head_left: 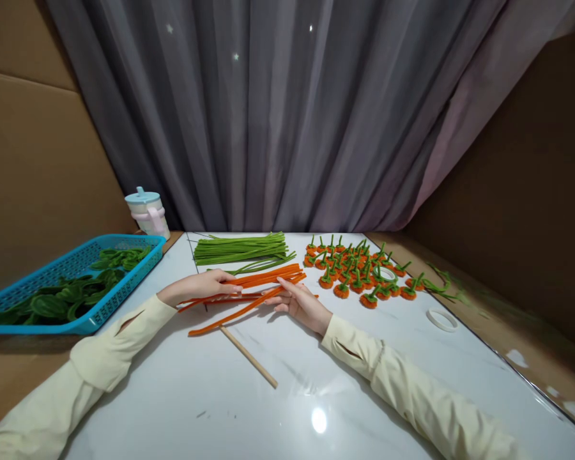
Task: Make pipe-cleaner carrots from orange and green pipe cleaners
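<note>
A bunch of orange pipe cleaners [259,277] lies in the middle of the white table. My left hand [201,286] reaches over their left end, its fingers closed about a few of them. From the right, my right hand [303,305] pinches one or more orange strands between thumb and fingers; a loose one [220,324] slants down to the left. Just below that strand's end lies a thin wooden stick [249,356]. Behind the orange bunch is a thick stack of green pipe cleaners [242,249], with a few strays in front of it.
Many small orange pieces with green stems [357,271] stand at the back right, a white tape ring [384,274] among them. Another white ring [442,320] lies nearer the right edge. On the left are a blue basket [91,322] of green leaf shapes and a lidded cup [147,214].
</note>
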Motion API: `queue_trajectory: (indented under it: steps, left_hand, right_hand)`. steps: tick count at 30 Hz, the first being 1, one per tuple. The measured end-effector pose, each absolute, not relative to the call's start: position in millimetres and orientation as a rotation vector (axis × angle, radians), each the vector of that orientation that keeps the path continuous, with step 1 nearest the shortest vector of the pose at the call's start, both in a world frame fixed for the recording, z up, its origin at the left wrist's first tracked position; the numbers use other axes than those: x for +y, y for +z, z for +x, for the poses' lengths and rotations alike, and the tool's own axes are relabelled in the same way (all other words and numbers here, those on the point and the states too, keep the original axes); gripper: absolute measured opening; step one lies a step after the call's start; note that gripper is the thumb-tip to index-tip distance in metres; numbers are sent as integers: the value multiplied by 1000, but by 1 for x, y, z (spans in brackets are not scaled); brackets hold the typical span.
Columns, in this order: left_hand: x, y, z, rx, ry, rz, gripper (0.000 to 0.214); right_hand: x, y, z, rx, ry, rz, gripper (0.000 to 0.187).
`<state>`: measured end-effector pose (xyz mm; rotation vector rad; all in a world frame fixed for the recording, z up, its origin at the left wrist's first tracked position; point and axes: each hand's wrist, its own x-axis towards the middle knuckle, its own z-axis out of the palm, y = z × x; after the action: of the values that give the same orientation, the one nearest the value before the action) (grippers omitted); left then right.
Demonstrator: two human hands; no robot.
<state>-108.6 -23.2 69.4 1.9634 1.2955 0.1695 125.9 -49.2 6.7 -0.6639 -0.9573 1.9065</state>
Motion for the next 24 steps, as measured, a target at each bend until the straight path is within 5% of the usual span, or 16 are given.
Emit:
queue_trajectory:
  steps: [24]
  left_hand:
    - [-24, 71, -105, 1338, 315, 1888, 51]
  right_hand:
    - [-45, 4, 127, -892, 1864, -692, 23]
